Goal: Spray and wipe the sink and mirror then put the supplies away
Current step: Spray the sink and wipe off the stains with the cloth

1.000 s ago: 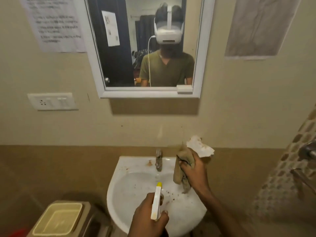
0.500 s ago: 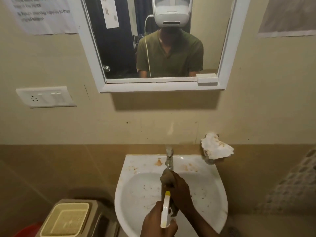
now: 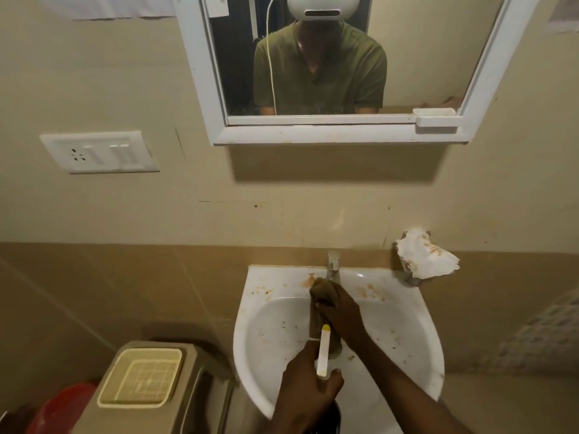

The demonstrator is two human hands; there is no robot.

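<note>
Cloth (image 3: pixel 322 292) against tap (image 3: pixel 333 264) (sink (image 3: pixel 272 324) stained)

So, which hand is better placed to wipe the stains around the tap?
The right hand: it holds the cloth against the tap. The left hand holds the spray bottle.

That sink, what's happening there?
A person is cleaning the sink. The right hand presses a brown cloth at the base of the tap, while the left hand holds a spray bottle over the basin. Brown stains and specks show on the rim and bowl. The mirror above shows the person's reflection. Crumpled paper sits at the sink's right corner.
</note>
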